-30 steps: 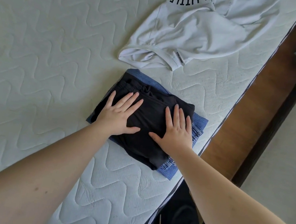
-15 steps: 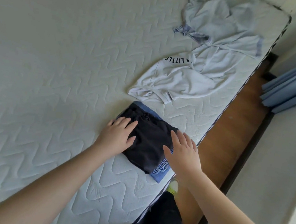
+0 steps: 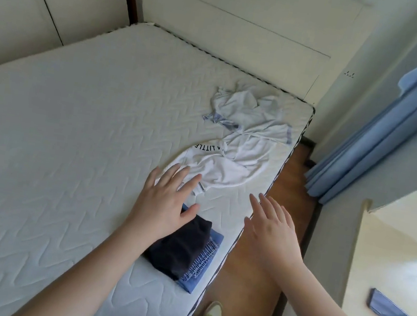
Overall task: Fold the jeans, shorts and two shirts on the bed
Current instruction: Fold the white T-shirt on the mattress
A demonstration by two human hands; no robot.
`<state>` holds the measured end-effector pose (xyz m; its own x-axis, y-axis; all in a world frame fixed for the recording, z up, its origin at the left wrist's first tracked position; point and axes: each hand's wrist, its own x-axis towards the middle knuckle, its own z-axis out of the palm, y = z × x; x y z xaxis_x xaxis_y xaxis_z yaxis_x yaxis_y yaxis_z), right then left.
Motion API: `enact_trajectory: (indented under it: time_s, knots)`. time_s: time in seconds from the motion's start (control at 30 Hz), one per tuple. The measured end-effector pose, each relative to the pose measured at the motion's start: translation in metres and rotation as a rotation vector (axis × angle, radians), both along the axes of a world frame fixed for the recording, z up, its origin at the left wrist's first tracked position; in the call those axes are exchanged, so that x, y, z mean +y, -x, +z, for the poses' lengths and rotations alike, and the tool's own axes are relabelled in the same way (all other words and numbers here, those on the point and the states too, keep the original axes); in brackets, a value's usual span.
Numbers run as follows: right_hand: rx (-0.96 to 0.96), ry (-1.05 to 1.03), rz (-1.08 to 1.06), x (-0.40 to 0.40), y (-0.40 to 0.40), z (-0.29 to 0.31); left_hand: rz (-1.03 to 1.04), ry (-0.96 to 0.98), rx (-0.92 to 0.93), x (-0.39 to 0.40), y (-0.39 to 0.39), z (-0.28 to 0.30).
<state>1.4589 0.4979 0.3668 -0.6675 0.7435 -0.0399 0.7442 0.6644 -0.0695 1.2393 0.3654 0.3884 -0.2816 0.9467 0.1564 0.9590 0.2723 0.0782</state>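
Note:
Folded black shorts (image 3: 180,247) lie on folded blue jeans (image 3: 201,265) near the bed's right edge. Beyond the stack a crumpled white shirt (image 3: 223,167) with black lettering lies unfolded. A second white shirt (image 3: 249,112) with blue trim is bunched up farther back. My left hand (image 3: 165,203) hovers with fingers spread over the far end of the stack, its fingertips by the lettered shirt's collar. My right hand (image 3: 271,228) is held in the air with fingers straight, above the mattress edge. Neither hand holds anything.
The white quilted mattress (image 3: 67,150) stretches left and back to a white headboard (image 3: 248,28). Along the bed's right side runs a wooden floor strip (image 3: 254,259), with a blue curtain (image 3: 397,118) beyond. My shoe (image 3: 212,312) stands on the floor.
Both hands have lifted off the folded stack and moved forward toward the lettered shirt. The view has tilted up, showing the headboard and both shirts.

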Motion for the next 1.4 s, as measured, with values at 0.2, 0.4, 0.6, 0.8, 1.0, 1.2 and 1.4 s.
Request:
enact_trajectory:
  time_s: [0.2,0.4,0.6,0.8,1.0,1.2,1.4]
  knots:
    - [0.037,-0.044,-0.048,0.021,-0.038,0.019,-0.054,0.051,0.038,0.021,-0.027,0.011]
    - [0.099,-0.083,-0.110,0.053,-0.083,0.017,-0.077,0.058,0.104,0.072,-0.059,0.028]
    - [0.146,-0.055,-0.148,0.120,-0.139,0.009,-0.086,0.021,0.138,0.150,-0.111,0.030]
    - [0.130,-0.018,-0.147,0.182,-0.175,0.005,-0.080,0.001,0.183,0.209,-0.151,0.026]
    - [0.173,-0.003,-0.134,0.223,-0.183,0.006,-0.063,0.006,0.162,0.242,-0.158,0.021]
    - [0.191,0.010,-0.101,0.258,-0.170,0.000,-0.061,0.019,0.151,0.271,-0.149,0.007]
    - [0.162,0.024,-0.040,0.297,-0.142,-0.012,-0.003,0.074,0.077,0.299,-0.118,-0.025]
